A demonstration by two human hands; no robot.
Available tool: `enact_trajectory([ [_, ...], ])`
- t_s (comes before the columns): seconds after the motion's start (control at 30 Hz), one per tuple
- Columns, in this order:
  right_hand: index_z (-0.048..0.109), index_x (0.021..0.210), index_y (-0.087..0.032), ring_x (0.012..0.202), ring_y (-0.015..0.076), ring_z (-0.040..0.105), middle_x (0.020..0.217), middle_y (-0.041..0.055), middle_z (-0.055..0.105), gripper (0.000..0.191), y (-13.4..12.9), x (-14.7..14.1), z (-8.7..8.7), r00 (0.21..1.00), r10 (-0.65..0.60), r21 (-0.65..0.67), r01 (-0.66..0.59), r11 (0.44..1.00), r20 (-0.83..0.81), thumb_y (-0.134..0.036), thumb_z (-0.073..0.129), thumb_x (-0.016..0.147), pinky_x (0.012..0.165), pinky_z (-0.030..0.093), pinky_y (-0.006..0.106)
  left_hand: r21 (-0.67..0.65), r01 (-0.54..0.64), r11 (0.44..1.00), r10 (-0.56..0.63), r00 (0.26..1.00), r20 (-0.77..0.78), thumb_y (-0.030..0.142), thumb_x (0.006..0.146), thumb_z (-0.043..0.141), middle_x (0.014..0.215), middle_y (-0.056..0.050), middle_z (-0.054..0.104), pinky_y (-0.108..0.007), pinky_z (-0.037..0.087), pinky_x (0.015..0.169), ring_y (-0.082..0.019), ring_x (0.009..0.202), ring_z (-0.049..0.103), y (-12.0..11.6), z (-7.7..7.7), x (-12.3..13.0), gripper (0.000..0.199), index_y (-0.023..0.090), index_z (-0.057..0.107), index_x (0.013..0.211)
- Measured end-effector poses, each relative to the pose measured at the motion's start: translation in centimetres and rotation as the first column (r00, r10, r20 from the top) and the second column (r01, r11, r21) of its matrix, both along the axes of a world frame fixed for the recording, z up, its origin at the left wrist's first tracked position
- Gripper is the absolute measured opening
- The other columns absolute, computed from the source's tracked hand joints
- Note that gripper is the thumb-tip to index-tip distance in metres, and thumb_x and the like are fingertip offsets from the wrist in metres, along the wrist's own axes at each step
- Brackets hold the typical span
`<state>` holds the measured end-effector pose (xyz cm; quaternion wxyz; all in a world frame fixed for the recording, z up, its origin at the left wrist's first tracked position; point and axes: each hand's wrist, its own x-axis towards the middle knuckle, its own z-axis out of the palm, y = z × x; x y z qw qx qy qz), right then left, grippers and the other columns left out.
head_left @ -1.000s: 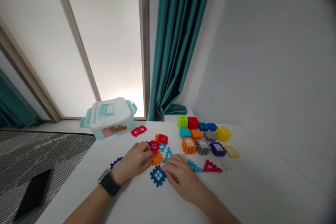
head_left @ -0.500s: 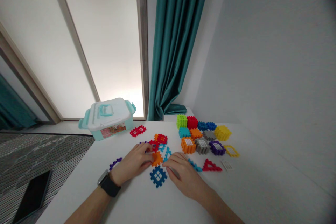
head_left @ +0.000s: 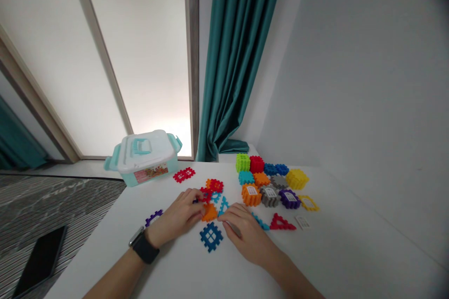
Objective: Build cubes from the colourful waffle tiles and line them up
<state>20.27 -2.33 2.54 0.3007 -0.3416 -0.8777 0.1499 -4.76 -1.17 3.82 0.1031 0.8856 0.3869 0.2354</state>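
A grey wall [head_left: 351, 65] and a teal curtain [head_left: 238, 65] rise behind the white tabletop [head_left: 182, 273], which carries a lidded box [head_left: 150, 155] and stacked toothed blocks [head_left: 261, 179]. The left hand [head_left: 178, 212] and right hand [head_left: 246, 232] curl narrowly around the orange piece [head_left: 209, 213], just beyond the blue square [head_left: 211, 237]; I cannot tell whether either pinches it. Best, I judge: steady it flat with the left fingertips, line up teeth, and press lightly.
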Motion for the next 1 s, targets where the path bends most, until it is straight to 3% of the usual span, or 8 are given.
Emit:
enact_trajectory([
  [0.27, 0.064, 0.116, -0.026, 0.112, 0.0241, 0.061, 0.118, 0.0088, 0.062, 0.029, 0.0, 0.1, -0.4, 0.987, -0.083, 0.076, 0.094, 0.993, -0.140, -0.013, 0.052, 0.093, 0.099, 0.052, 0.042, -0.170, 0.071, 0.983, -0.026, 0.967, 0.254, 0.018, 0.098, 0.052, 0.119, -0.007, 0.052, -0.040, 0.046, 0.105, -0.022, 0.116, 0.053, -0.7, 1.0, 0.3, 0.015, 0.022, 0.066, 0.096],
  [0.6, 0.065, 0.103, -0.025, 0.107, 0.0227, 0.062, 0.112, 0.0080, 0.063, 0.015, 0.2, 0.1, -0.6, 0.985, -0.060, 0.119, 0.080, 0.990, -0.161, -0.017, 0.053, 0.097, 0.093, 0.054, 0.040, -0.239, 0.140, 0.961, -0.043, 0.929, 0.368, 0.026, 0.101, 0.051, 0.117, -0.007, 0.051, -0.038, 0.045, 0.106, -0.021, 0.116, 0.053, -1.2, 1.1, 1.3, 0.016, 0.023, 0.066, 0.098],
  [0.77, 0.065, 0.101, -0.024, 0.100, 0.0225, 0.064, 0.105, 0.0075, 0.068, 0.014, 0.4, 0.2, -0.4, 0.974, -0.068, 0.145, 0.101, 0.984, -0.217, -0.018, 0.052, 0.098, 0.090, 0.055, 0.041, -0.234, 0.096, 0.967, 0.007, 0.915, 0.404, 0.028, 0.103, 0.046, 0.114, -0.008, 0.056, -0.040, 0.046, 0.104, -0.022, 0.111, 0.056, -1.6, 1.7, 1.6, 0.022, 0.022, 0.066, 0.098],
  [1.0, 0.063, 0.098, -0.024, 0.091, 0.0231, 0.064, 0.092, 0.0058, 0.069, 0.011, 0.5, 0.0, -0.3, 0.965, -0.099, 0.113, 0.130, 0.985, -0.243, -0.022, 0.052, 0.099, 0.085, 0.053, 0.040, -0.158, 0.024, 0.987, 0.043, 0.912, 0.408, 0.023, 0.091, 0.063, 0.116, -0.007, 0.056, -0.039, 0.047, 0.103, -0.023, 0.113, 0.056, -1.6, 0.7, 2.2, 0.006, 0.022, 0.065, 0.096],
])
